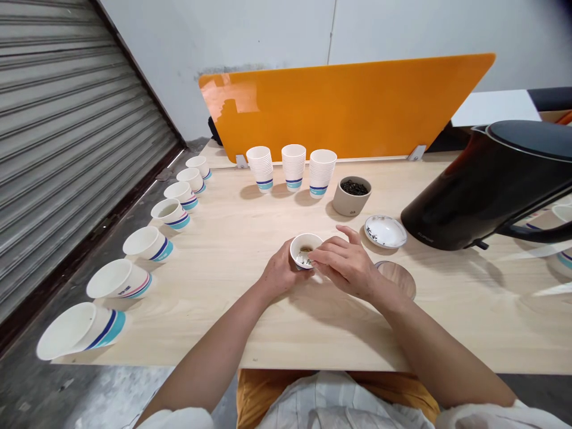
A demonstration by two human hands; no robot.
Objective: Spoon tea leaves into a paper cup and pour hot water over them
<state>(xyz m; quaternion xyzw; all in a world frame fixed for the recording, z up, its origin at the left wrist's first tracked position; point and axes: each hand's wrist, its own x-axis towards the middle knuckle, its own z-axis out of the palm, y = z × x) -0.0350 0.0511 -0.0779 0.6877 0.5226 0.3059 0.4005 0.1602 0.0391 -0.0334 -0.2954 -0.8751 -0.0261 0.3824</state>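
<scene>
Small white porcelain cup [306, 247] held between both hands

From my far seat I look through the head camera. The work in hand is at this cup, above the middle of a pale wooden table [223, 256]. My left hand [281, 272] curves narrow under the cup and holds it. The fingers of my right hand [344, 265] are bent close and touch its rim, but I cannot tell if they pinch it. Inside the cup lie small dark flecks [304, 258], perhaps wet tea leaves; they are too small to be sure. Just beyond are a white dish with blue painting [385, 232] and a grey-beige ceramic pot of dark dry leaves [352, 205]. A glossy black kettle [487, 190] stands to the right. I judge that the next move calls for care, because both hands are occupied on this small cup.
</scene>
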